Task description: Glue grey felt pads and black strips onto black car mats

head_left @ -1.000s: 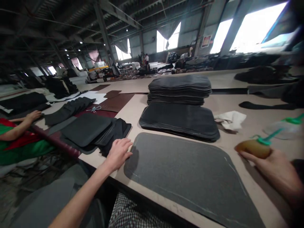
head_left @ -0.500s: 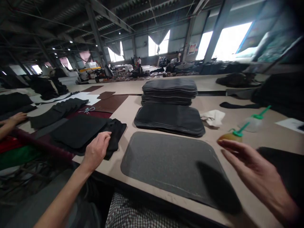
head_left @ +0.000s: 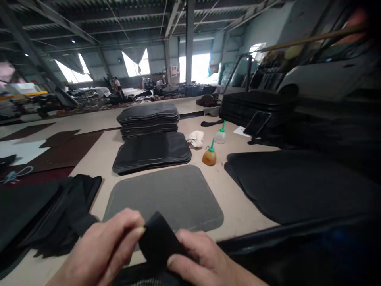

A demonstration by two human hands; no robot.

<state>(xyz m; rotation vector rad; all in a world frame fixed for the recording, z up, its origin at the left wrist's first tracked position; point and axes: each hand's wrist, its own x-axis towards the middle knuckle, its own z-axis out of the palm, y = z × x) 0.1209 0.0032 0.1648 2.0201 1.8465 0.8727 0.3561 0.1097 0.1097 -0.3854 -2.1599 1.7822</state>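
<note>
My left hand (head_left: 110, 242) pinches the upper left edge of a small black sheet piece (head_left: 159, 240), which looks like fabric or leather. My right hand (head_left: 205, 254) grips the same piece from the other side, thumb on top. Both hands are low in view at the table's front edge, and the piece's lower end is hard to make out. Just beyond them a grey rounded panel (head_left: 163, 194) lies flat on the table. Loose black pieces (head_left: 80, 206) lie in a heap to the left of my hands.
Behind the grey panel are a low black stack (head_left: 151, 151) and a taller stack (head_left: 149, 115). An amber bottle (head_left: 209, 157), a clear bottle (head_left: 220, 136) and a crumpled white cloth (head_left: 195, 139) stand right of them. Black panels (head_left: 297, 186) cover the right side.
My view has turned right. My left hand has left the black heap, my right hand has come in from the right, and both now hold the black sheet piece.
</note>
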